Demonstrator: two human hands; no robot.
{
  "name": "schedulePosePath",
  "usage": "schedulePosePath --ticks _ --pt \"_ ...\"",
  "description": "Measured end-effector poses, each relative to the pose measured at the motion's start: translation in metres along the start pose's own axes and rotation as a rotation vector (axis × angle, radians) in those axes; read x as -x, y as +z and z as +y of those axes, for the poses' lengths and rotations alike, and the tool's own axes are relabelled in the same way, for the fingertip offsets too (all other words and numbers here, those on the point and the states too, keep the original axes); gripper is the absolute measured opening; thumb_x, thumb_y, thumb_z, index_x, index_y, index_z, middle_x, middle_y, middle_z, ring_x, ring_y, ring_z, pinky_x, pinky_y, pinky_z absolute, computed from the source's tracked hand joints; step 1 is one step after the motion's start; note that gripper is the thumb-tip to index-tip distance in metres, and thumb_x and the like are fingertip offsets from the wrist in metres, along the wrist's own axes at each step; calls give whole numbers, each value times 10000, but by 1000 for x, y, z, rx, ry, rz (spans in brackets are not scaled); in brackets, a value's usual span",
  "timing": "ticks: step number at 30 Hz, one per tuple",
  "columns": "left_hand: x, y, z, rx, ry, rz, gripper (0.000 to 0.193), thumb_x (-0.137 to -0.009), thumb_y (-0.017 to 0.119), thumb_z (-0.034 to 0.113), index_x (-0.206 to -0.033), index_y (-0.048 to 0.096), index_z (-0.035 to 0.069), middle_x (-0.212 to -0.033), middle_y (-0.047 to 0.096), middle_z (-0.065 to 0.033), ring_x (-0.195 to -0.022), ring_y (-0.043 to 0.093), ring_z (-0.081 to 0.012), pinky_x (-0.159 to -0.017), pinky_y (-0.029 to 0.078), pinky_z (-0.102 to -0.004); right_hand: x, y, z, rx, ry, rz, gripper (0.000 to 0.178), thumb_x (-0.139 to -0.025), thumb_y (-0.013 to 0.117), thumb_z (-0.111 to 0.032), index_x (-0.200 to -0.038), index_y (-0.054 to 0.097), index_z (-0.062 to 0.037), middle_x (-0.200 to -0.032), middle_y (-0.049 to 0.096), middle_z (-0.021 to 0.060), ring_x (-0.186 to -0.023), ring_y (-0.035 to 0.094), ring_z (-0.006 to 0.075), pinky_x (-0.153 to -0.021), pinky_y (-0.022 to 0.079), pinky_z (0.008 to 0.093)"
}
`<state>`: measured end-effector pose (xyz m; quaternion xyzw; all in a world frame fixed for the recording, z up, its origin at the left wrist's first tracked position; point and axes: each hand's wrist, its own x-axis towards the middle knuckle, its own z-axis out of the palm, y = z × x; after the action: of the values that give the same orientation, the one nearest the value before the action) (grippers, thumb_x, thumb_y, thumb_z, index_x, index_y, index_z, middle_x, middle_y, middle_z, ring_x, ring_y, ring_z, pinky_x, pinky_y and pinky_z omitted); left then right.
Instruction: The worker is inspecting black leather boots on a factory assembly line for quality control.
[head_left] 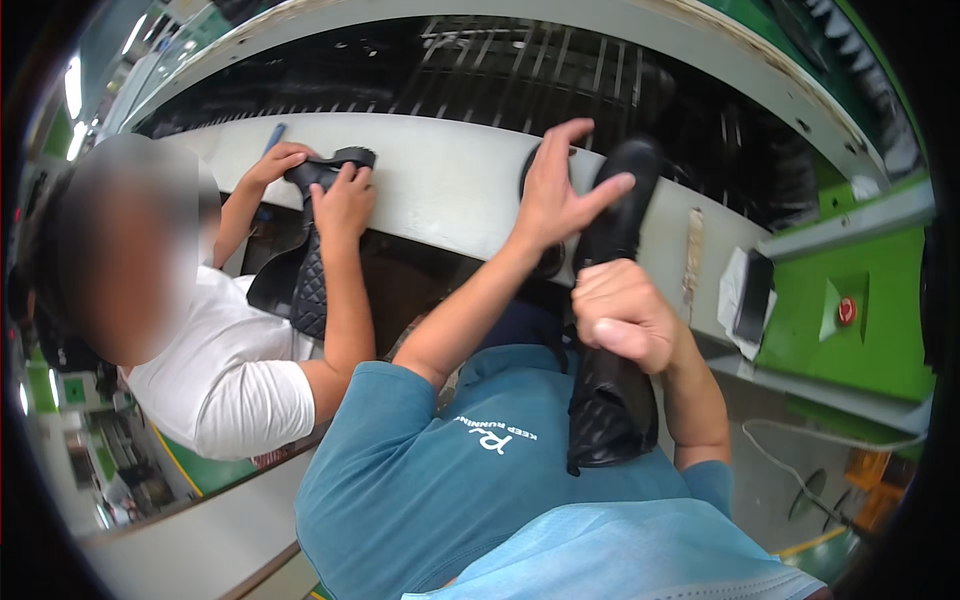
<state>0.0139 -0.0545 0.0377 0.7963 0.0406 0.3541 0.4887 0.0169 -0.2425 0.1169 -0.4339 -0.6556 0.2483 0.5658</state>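
Observation:
A tall black quilted boot (612,400) stands upright against my chest, its toe resting on the grey ledge (450,180). My right hand (622,318) is closed around the boot's shaft. My left hand (557,192) is spread open, with its fingers touching the boot's toe and a second black boot piece behind it. To my left a co-worker in a white shirt presses both hands (320,180) on another black quilted boot (305,270) at the same ledge.
A dark conveyor with metal racks (520,70) runs behind the ledge. A green machine housing with a red button (846,310) stands at the right. A dark flat device on white paper (750,300) lies near it. Cables trail on the floor at lower right.

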Motion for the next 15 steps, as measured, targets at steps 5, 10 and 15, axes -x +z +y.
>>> schedulePosePath --ticks 5,10,15 --pt "-33 15 0 211 -190 -175 635 -880 980 327 -1371 702 36 -1170 773 -98 -1069 733 -189 -969 601 -359 -1 10 0 -16 16 -44 305 -956 626 -207 -707 570 -40 -657 556 107 -600 545 339 -658 448 431" --pt "-23 7 -14 360 -216 -3 467 -889 981 264 -1215 753 19 -1023 782 -56 -945 735 -147 -865 613 -323 36 -8 37 269 -22 720 412 -1184 512 -351 -1307 642 20 -1305 701 206 -1103 689 292 -1057 554 469" --pt "-19 8 -7 398 -305 11 471 -883 989 294 -1147 753 -17 -974 784 -59 -872 738 -126 -814 618 -293 68 9 126 -134 374 1026 548 -1195 475 -437 -1487 582 14 -1351 684 130 -1255 647 192 -1109 488 348"
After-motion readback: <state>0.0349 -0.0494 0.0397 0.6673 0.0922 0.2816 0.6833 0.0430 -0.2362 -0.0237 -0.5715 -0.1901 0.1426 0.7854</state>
